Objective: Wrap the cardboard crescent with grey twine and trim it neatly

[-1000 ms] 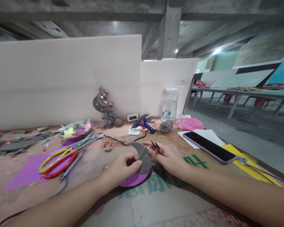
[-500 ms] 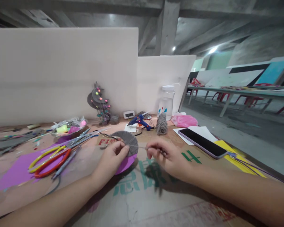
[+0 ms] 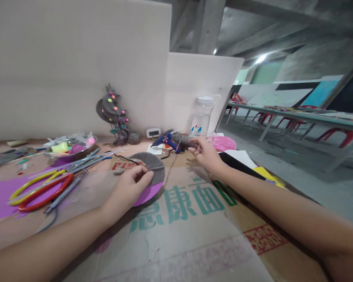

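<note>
A round purple disc [image 3: 149, 192], its upper part wound with grey yarn, is pinched at its left side between the thumb and fingers of my left hand [image 3: 135, 184]. A strand of yarn runs from the disc toward the back. My right hand [image 3: 204, 153] reaches over the table with its fingers curled at the end of a grey yarn roll [image 3: 181, 140], which now lies on its side. Beside the roll stands a blue glue gun [image 3: 167, 141].
Scissors with red and yellow handles [image 3: 45, 196] lie left on purple sheet. Behind are a bowl of pompoms [image 3: 72, 150], a decorated grey crescent [image 3: 108, 107], a small clock [image 3: 153, 132], a water bottle [image 3: 202, 117] and a pink bag [image 3: 223, 142]. My right arm partly covers a phone [image 3: 241, 166].
My right hand has moved from beside the disc to the back, at the yarn roll. That roll has gone from upright to lying down. The view has shifted slightly right and down.
</note>
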`<action>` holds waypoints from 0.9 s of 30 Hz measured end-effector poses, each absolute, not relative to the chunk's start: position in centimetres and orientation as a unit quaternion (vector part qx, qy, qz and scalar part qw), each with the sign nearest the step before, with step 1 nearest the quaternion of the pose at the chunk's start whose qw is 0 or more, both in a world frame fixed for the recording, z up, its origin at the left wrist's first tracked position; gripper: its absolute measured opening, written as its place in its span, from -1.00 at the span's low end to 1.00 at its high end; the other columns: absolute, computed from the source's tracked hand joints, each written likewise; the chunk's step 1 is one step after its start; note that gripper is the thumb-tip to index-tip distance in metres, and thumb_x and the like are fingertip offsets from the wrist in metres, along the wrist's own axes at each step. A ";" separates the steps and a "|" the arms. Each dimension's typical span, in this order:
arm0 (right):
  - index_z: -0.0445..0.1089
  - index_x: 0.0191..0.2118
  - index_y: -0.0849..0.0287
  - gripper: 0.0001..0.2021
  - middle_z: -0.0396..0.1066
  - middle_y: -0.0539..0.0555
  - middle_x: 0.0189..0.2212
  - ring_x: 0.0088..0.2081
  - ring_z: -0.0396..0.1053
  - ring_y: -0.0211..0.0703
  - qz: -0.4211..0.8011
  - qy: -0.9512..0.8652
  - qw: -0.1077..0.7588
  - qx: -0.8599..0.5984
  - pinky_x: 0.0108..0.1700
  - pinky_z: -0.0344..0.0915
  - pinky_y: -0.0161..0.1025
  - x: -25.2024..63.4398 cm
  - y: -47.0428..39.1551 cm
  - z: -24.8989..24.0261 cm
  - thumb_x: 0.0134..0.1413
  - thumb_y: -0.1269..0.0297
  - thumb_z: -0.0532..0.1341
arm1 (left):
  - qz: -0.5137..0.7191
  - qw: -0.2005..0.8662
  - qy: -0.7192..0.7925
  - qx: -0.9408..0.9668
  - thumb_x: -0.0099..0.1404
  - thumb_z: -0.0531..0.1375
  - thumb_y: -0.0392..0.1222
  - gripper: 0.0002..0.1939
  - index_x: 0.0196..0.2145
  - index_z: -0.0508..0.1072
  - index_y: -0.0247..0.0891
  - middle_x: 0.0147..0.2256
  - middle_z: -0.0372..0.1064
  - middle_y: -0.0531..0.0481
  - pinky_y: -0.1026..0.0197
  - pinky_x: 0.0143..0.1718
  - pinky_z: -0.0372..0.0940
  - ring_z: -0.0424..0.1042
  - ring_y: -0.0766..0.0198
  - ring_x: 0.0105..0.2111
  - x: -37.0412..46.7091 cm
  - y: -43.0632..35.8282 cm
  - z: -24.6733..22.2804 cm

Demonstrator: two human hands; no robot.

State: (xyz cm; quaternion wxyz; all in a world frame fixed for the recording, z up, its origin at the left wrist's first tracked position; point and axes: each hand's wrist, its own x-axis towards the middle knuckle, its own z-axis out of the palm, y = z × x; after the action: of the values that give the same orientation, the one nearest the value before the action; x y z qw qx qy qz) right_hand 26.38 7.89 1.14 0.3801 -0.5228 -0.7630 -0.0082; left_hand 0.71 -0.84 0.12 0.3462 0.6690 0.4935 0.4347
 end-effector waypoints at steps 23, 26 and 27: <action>0.45 -0.28 0.19 -0.80 0.50 0.08 -0.35 -0.30 0.40 -0.15 0.052 -0.773 0.314 -0.549 -0.23 0.24 -0.29 27.4 12.4 -1.2 0.05 0.34 0.09 | 0.380 0.292 0.479 0.735 0.23 0.06 -0.04 -0.74 -0.53 0.25 -0.23 -0.57 0.15 0.14 0.32 -0.52 0.09 0.19 0.35 -0.54 0.4 -0.8 -0.4; 0.44 -0.33 0.27 -0.74 0.49 0.12 -0.40 -0.33 0.41 -0.17 0.053 -0.733 0.364 -0.572 -0.23 0.27 -0.27 29.0 13.6 -0.8 0.11 0.35 0.01 | 0.375 0.295 0.483 0.734 0.23 0.05 -0.02 -0.72 -0.54 0.25 -0.24 -0.57 0.14 0.13 0.32 -0.52 0.09 0.18 0.34 -0.54 0.3 -0.7 -0.6; 0.44 -0.32 0.29 -0.70 0.49 0.14 -0.39 -0.33 0.41 -0.16 0.051 -0.722 0.384 -0.574 -0.24 0.28 -0.27 29.3 13.7 -0.4 0.14 0.32 -0.02 | 0.375 0.297 0.483 0.733 0.23 0.05 -0.01 -0.71 -0.53 0.25 -0.24 -0.56 0.14 0.13 0.31 -0.51 0.09 0.18 0.34 -0.53 0.3 -0.6 -0.7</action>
State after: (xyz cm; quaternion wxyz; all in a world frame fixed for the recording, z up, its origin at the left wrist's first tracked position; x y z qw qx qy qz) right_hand 29.28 13.73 -0.37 0.3838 -0.5737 -0.7218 0.0509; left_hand 0.34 -0.65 -0.72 0.2973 0.7333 0.4828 0.3752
